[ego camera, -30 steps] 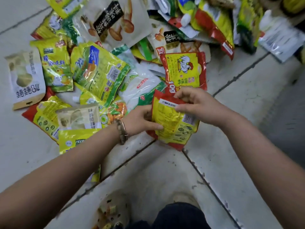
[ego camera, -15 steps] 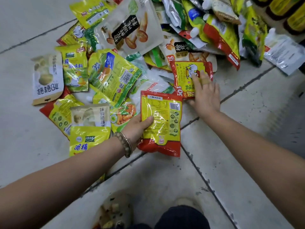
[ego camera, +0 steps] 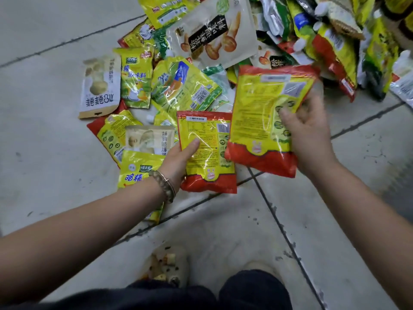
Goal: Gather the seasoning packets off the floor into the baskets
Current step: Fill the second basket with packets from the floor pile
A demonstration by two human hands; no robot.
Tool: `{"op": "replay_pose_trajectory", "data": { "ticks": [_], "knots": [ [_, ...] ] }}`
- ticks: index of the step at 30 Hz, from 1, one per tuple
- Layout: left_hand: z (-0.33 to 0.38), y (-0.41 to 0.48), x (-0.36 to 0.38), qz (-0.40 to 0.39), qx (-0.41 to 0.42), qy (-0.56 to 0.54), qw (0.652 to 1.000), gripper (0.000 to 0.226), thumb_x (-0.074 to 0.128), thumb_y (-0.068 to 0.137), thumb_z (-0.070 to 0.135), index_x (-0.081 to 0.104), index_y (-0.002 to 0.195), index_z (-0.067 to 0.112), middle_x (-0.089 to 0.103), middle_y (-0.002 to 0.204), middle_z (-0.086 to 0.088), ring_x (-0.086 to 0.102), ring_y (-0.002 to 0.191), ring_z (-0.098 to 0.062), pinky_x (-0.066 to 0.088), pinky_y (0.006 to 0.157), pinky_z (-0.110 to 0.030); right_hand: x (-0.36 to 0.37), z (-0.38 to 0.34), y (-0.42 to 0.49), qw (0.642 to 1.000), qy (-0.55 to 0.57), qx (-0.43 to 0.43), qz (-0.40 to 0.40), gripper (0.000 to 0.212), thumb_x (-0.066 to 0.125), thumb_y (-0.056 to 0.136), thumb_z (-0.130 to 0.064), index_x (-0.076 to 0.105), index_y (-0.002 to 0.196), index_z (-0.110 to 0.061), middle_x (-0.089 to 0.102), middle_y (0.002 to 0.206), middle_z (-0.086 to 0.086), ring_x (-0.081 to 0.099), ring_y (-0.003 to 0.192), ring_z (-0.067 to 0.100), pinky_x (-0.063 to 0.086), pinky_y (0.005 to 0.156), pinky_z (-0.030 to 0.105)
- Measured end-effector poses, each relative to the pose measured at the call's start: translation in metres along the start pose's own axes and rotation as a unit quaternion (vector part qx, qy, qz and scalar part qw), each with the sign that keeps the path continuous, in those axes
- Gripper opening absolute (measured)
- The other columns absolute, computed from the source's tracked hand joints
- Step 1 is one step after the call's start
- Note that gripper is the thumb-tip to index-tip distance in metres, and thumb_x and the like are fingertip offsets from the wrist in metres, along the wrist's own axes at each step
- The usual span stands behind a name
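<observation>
Pairs first, baskets later.
Left hand (ego camera: 178, 159) grips small packet (ego camera: 209, 151), right hand (ego camera: 309, 137) big packet (ego camera: 261, 108), likely to stack look-alikes.

Left wrist, 8 o'clock: two bands worn side by side, a bracelet of mottled brown-green beads (ego camera: 163, 189) and a thin metal bangle (ego camera: 171, 186) of pinkish-gold tone. The left hand (ego camera: 178, 163) and right hand (ego camera: 309, 136) are bare, and both forearms are bare up to the frame edges.

Lower edge, 6 o'clock: dark trousers (ego camera: 252, 291), navy or black; cannot tell which. Just above, towards 7 o'clock: a pale perforated clog (ego camera: 166, 264) studded with small coloured charms. Towards 5 o'clock: the toe of a second pale clog (ego camera: 259, 266), mostly hidden by the trouser leg.
</observation>
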State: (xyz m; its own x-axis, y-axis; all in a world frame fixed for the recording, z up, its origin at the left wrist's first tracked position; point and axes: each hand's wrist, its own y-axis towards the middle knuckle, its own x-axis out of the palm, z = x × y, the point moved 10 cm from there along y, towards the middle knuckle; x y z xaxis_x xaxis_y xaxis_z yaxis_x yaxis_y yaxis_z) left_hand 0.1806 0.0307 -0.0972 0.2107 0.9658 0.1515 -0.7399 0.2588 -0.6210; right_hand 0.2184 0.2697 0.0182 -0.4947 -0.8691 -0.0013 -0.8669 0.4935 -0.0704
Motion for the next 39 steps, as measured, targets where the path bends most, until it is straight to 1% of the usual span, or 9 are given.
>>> {"op": "replay_pose_trajectory", "data": {
  "ticks": [3, 9, 15, 21, 25, 29, 32, 36, 39],
  "knots": [
    [-0.006, -0.005, -0.007, 0.011, -0.018, -0.05, 0.999, 0.028, 0.05, 0.092, 0.031, 0.059, 0.114, 0.017, 0.067, 0.106, -0.003, 0.065, 0.099, -0.022, 0.054, 0.086, -0.038, 0.053, 0.038, -0.02, 0.987, 0.024, 0.121, -0.105, 0.038, 0.048, 0.091, 0.01, 0.045, 0.121, -0.013, 0.064, 0.098, -0.002, 0.066, 0.079, -0.002, 0.052, 0.069, 0.016],
    [-0.007, -0.019, -0.021, 0.011, -0.014, -0.052, 0.998, 0.031, 0.062, 0.082, 0.0, 0.058, 0.11, 0.011, 0.068, 0.097, -0.007, 0.07, 0.07, -0.011, 0.057, 0.063, -0.025, 0.112, 0.076, -0.042, 0.976, -0.014, 0.17, -0.132, 0.03, 0.055, 0.089, 0.004, 0.056, 0.106, -0.021, 0.066, 0.095, -0.004, 0.064, 0.083, 0.01, 0.055, 0.078, 0.03],
    [0.02, -0.029, -0.116, 0.208, 0.044, -0.002, 0.977, 0.035, 0.076, 0.072, 0.004, 0.061, 0.1, 0.018, 0.068, 0.093, -0.001, 0.067, 0.081, -0.016, 0.055, 0.08, -0.036, 0.138, 0.084, -0.014, 0.961, -0.227, 0.116, -0.111, 0.034, 0.067, 0.085, -0.014, 0.054, 0.116, -0.012, 0.054, 0.09, -0.006, 0.054, 0.076, 0.007, 0.042, 0.067, 0.017],
    [0.041, -0.05, -0.213, 0.354, 0.089, -0.04, 0.93, 0.037, 0.075, 0.074, 0.006, 0.061, 0.107, 0.013, 0.068, 0.103, -0.008, 0.067, 0.091, -0.024, 0.054, 0.083, -0.041, 0.246, 0.112, -0.058, 0.712, -0.58, -0.036, -0.394, 0.063, 0.065, 0.08, -0.049, 0.046, 0.13, -0.016, 0.052, 0.127, 0.01, 0.049, 0.118, 0.029, 0.04, 0.094, 0.041],
    [0.03, -0.065, -0.242, 0.396, 0.079, -0.046, 0.914, 0.043, 0.077, 0.073, 0.008, 0.06, 0.113, 0.011, 0.068, 0.105, -0.007, 0.068, 0.091, -0.023, 0.055, 0.083, -0.041, 0.276, 0.126, -0.07, 0.649, -0.643, -0.088, -0.396, 0.087, 0.069, 0.069, -0.065, 0.037, 0.13, -0.011, 0.051, 0.128, 0.012, 0.046, 0.121, 0.029, 0.034, 0.097, 0.046],
    [0.021, -0.069, -0.25, 0.405, 0.063, -0.071, 0.909, 0.042, 0.075, 0.075, 0.008, 0.06, 0.114, 0.011, 0.067, 0.106, -0.007, 0.067, 0.087, -0.022, 0.055, 0.08, -0.038, 0.274, 0.132, -0.062, 0.665, -0.629, -0.049, -0.398, 0.055, 0.069, 0.077, -0.053, 0.055, 0.11, -0.012, 0.063, 0.111, 0.008, 0.057, 0.107, 0.028, 0.036, 0.086, 0.038],
    [0.024, -0.065, -0.247, 0.388, 0.067, -0.085, 0.915, 0.038, 0.071, 0.078, 0.006, 0.059, 0.114, 0.01, 0.068, 0.097, -0.003, 0.067, 0.078, -0.015, 0.057, 0.069, -0.031, 0.255, 0.126, -0.051, 0.767, -0.52, 0.005, -0.376, 0.033, 0.073, 0.079, -0.033, 0.061, 0.099, -0.01, 0.062, 0.1, 0.01, 0.058, 0.096, 0.027, 0.034, 0.068, 0.031],
    [0.032, -0.052, -0.231, 0.332, 0.067, -0.094, 0.936, 0.033, 0.068, 0.081, 0.006, 0.06, 0.113, 0.01, 0.069, 0.098, -0.004, 0.069, 0.078, -0.015, 0.057, 0.068, -0.031, 0.192, 0.121, -0.024, 0.948, -0.169, 0.184, -0.196, 0.033, 0.077, 0.07, -0.002, 0.062, 0.092, -0.02, 0.061, 0.093, -0.002, 0.056, 0.092, 0.015, 0.045, 0.078, 0.03],
    [0.037, -0.038, -0.201, 0.271, 0.076, -0.061, 0.958, 0.025, 0.065, 0.081, 0.0, 0.06, 0.101, 0.013, 0.072, 0.077, 0.009, 0.069, 0.064, -0.005, 0.055, 0.056, -0.02, 0.151, 0.138, -0.029, 0.95, 0.103, 0.295, -0.013, 0.025, 0.068, 0.078, 0.005, 0.063, 0.092, -0.014, 0.068, 0.078, -0.001, 0.064, 0.074, 0.015, 0.051, 0.071, 0.031]
  ]
}}
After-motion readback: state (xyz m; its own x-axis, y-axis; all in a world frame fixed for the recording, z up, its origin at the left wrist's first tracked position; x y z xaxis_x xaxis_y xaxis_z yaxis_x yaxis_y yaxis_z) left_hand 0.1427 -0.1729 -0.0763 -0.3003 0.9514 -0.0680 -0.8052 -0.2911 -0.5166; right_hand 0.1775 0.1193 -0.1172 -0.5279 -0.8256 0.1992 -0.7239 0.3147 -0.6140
